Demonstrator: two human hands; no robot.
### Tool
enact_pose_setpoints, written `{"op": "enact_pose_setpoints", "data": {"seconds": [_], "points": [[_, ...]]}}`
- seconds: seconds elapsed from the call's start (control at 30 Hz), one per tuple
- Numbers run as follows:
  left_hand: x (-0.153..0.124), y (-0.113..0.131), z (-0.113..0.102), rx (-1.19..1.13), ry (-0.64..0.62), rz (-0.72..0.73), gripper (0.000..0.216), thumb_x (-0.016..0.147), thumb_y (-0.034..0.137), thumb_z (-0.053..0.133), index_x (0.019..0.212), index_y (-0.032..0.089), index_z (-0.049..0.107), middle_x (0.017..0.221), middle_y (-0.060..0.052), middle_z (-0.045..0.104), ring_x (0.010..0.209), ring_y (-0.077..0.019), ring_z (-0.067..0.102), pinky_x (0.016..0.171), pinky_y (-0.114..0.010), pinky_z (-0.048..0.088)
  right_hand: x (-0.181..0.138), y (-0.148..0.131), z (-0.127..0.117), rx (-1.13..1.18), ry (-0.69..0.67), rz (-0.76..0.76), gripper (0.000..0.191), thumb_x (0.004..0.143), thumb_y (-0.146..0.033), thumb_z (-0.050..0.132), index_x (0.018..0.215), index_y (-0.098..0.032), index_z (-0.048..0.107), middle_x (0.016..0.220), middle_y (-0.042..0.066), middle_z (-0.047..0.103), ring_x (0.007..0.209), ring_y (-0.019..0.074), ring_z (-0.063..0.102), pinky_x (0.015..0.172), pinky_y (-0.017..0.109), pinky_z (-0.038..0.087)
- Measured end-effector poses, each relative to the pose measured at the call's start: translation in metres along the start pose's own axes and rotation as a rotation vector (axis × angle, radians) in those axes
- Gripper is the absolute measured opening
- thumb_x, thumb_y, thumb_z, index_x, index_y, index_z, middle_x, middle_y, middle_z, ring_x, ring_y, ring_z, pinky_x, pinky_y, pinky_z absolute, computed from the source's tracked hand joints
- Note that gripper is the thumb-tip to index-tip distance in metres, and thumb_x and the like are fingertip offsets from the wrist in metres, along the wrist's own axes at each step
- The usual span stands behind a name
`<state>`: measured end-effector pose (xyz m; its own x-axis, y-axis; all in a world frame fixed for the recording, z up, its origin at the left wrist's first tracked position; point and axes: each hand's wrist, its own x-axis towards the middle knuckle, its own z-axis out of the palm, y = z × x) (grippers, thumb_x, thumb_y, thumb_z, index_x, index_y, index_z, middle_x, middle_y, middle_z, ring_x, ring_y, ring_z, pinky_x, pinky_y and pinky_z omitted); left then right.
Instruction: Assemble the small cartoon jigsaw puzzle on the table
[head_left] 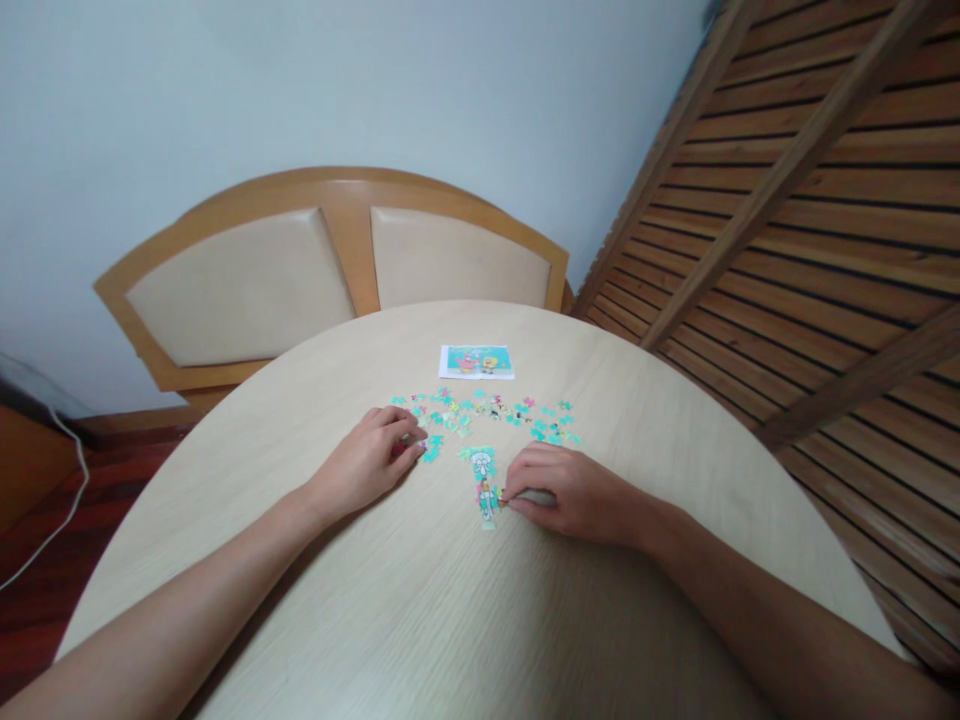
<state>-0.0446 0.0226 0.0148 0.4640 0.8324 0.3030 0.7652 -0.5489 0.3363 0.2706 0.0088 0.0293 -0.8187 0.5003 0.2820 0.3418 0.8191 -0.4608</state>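
Observation:
Near the middle of the table, my right hand (559, 488) pinches a small puzzle piece (502, 495) at the right edge of a partly joined puzzle strip (484, 485). The strip stands upright to my view and shows a pale green cartoon figure on teal. To its left, my left hand (379, 445) rests with fingers curled in beside a few teal pieces (433, 447). Something pinkish shows between its fingers and thumb, too hidden to make out. Beyond both hands lie several loose puzzle pieces (491, 408) in teal, yellow and pink, spread in a band.
Behind the loose pieces lies a picture card (478, 362) with a pink and a yellow cartoon figure. All of this is on a round wooden table (360, 610). A padded wooden backrest (349, 235) stands at the far edge, and a slatted wooden panel (810, 210) rises at right.

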Motion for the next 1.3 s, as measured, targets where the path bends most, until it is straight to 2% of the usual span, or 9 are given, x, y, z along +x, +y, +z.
{"op": "enact_pose_setpoints", "data": {"seconds": [0.5,0.73,0.83,0.93,1.0,1.13,1.23,1.3], "points": [[0.001,0.004,0.001,-0.041,0.000,0.000,0.020,0.100,0.034,0.052,0.102,0.021,0.067,0.113,-0.009,0.066,0.109,-0.0266,0.060,0.098,-0.046,0.050,0.002,-0.001,0.003,-0.002,0.007,0.001,0.012,0.096,-0.019,0.060,0.099,-0.020,0.071,0.100,0.006,0.072,0.098,0.0194,0.065,0.092,0.036,0.050],[0.001,0.004,0.001,-0.023,0.006,-0.003,0.020,0.099,0.032,0.053,0.101,0.021,0.069,0.114,-0.009,0.066,0.109,-0.0267,0.060,0.098,-0.047,0.051,0.004,-0.004,0.009,-0.030,0.028,0.031,0.023,0.099,-0.033,0.058,0.115,-0.019,0.067,0.115,0.010,0.071,0.109,0.0226,0.062,0.100,0.041,0.048],[0.001,0.010,0.000,0.003,0.043,0.014,0.022,0.100,0.029,0.049,0.102,0.021,0.070,0.114,-0.009,0.067,0.108,-0.0263,0.061,0.097,-0.047,0.052,0.001,0.001,0.013,-0.120,0.037,0.151,0.042,0.099,-0.045,0.058,0.132,-0.019,0.062,0.137,0.015,0.063,0.130,0.0292,0.053,0.111,0.050,0.040],[0.001,0.025,-0.002,-0.006,0.052,0.065,0.025,0.102,0.026,0.045,0.108,0.020,0.069,0.117,-0.010,0.067,0.110,-0.0258,0.062,0.098,-0.047,0.052,-0.003,0.009,0.016,-0.231,0.013,0.305,0.066,0.098,-0.058,0.052,0.149,-0.018,0.048,0.157,0.016,0.045,0.147,0.0373,0.033,0.117,0.061,0.028],[0.000,0.037,-0.002,-0.037,0.028,0.136,0.027,0.103,0.027,0.047,0.121,0.021,0.066,0.125,-0.011,0.065,0.116,-0.0255,0.061,0.103,-0.047,0.051,-0.005,0.013,0.017,-0.270,0.011,0.353,0.071,0.098,-0.061,0.049,0.153,-0.017,0.043,0.159,0.016,0.042,0.150,0.0387,0.026,0.119,0.062,0.025],[-0.003,0.055,0.004,-0.063,-0.078,0.340,0.034,0.102,0.032,0.052,0.135,0.026,0.060,0.140,-0.010,0.059,0.132,-0.0277,0.053,0.112,-0.050,0.045,-0.004,0.017,0.016,-0.330,0.107,0.394,0.064,0.097,-0.057,0.052,0.147,-0.017,0.051,0.149,0.015,0.054,0.144,0.0372,0.037,0.117,0.059,0.030],[-0.003,0.059,0.010,-0.065,-0.131,0.388,0.034,0.103,0.032,0.050,0.135,0.025,0.060,0.141,-0.010,0.059,0.134,-0.0285,0.052,0.112,-0.050,0.044,-0.002,0.020,0.014,-0.368,0.191,0.434,0.054,0.097,-0.050,0.054,0.139,-0.015,0.057,0.140,0.016,0.060,0.134,0.0342,0.048,0.113,0.056,0.036],[-0.003,0.059,0.012,-0.063,-0.153,0.386,0.032,0.103,0.032,0.049,0.131,0.023,0.062,0.139,-0.011,0.060,0.132,-0.0283,0.054,0.111,-0.050,0.045,-0.001,0.024,0.014,-0.379,0.209,0.445,0.053,0.097,-0.048,0.055,0.139,-0.015,0.057,0.142,0.016,0.059,0.135,0.0339,0.048,0.113,0.055,0.037]]}}
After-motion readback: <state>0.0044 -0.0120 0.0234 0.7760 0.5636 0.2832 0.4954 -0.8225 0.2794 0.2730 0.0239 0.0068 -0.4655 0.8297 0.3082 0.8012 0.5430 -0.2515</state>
